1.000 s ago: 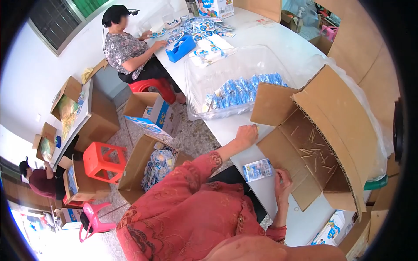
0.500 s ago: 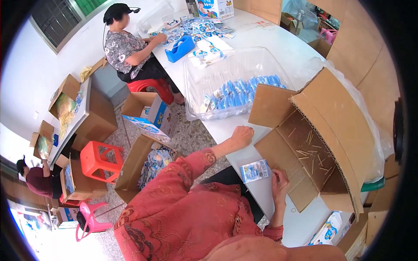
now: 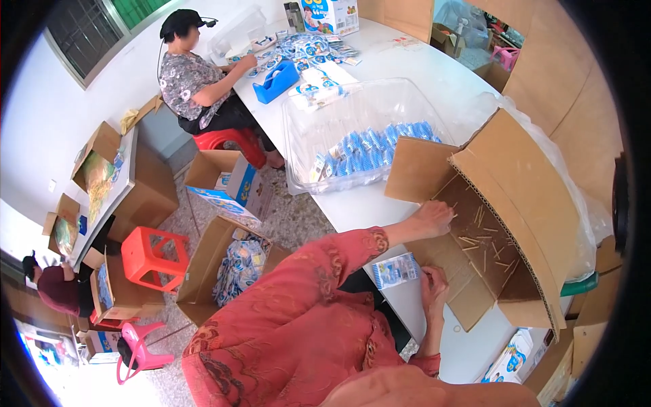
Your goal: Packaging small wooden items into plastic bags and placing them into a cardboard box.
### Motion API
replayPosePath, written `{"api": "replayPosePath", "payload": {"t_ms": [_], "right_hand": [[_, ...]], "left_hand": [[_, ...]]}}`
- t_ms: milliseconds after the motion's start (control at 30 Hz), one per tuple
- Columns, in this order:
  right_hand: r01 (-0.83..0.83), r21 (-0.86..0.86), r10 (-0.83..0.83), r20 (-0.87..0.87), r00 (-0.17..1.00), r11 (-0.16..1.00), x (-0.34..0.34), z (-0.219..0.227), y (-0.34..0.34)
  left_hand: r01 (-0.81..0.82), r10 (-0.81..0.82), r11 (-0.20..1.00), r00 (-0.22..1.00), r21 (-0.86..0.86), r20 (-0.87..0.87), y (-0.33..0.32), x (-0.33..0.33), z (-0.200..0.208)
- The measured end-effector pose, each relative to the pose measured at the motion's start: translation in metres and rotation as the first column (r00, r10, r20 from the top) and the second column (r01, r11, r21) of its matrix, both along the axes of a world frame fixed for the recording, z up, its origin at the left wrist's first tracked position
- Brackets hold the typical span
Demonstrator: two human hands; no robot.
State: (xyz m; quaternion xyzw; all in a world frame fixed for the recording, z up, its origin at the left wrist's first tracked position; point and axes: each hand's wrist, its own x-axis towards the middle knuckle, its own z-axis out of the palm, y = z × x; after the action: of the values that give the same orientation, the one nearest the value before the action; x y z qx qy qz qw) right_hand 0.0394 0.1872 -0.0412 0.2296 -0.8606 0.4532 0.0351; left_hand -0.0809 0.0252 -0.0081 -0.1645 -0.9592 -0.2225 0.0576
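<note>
Several thin sticks (image 3: 468, 240) lie inside the open box (image 3: 525, 186). The left hand (image 3: 432, 218) is at its mouth, fingers bent; I cannot tell if they pinch something. On the desk (image 3: 359, 210), the right hand (image 3: 434, 288), fingers curled, grip unclear to me, is just beside a packet (image 3: 397, 271).

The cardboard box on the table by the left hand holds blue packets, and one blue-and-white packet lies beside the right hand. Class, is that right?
The contents are wrong: the head view shows thin pale sticks in the cardboard box. One blue-and-white packet does lie beside the right hand.
</note>
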Motion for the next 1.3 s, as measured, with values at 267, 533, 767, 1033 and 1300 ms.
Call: {"api": "replayPosePath", "payload": {"t_ms": [267,533,767,1033,1300], "right_hand": [[-0.012,-0.032,0.013,0.028,1.000,0.999,-0.001,0.002,-0.004],[0.028,-0.045,-0.025,0.071,0.997,0.999,0.001,0.001,0.002],[-0.014,-0.015,0.014,0.012,1.000,1.000,0.001,-0.001,-0.005],[0.030,0.025,-0.031,0.058,0.998,0.999,-0.002,-0.006,-0.003],[0.162,0.012,-0.162,0.059,0.985,0.987,0.005,0.004,-0.016]], "left_hand": [[0.095,-0.092,0.995,0.992,-0.033,0.091,0.030,-0.021,-0.034],[0.078,-0.065,0.992,0.990,-0.099,0.125,0.071,-0.028,-0.047],[0.070,-0.069,0.997,0.994,0.011,-0.086,0.052,-0.045,-0.064],[-0.132,0.119,0.967,0.990,0.217,0.071,-0.020,0.031,-0.003],[-0.164,0.158,0.942,0.987,0.292,0.042,-0.087,0.139,-0.032]]}}
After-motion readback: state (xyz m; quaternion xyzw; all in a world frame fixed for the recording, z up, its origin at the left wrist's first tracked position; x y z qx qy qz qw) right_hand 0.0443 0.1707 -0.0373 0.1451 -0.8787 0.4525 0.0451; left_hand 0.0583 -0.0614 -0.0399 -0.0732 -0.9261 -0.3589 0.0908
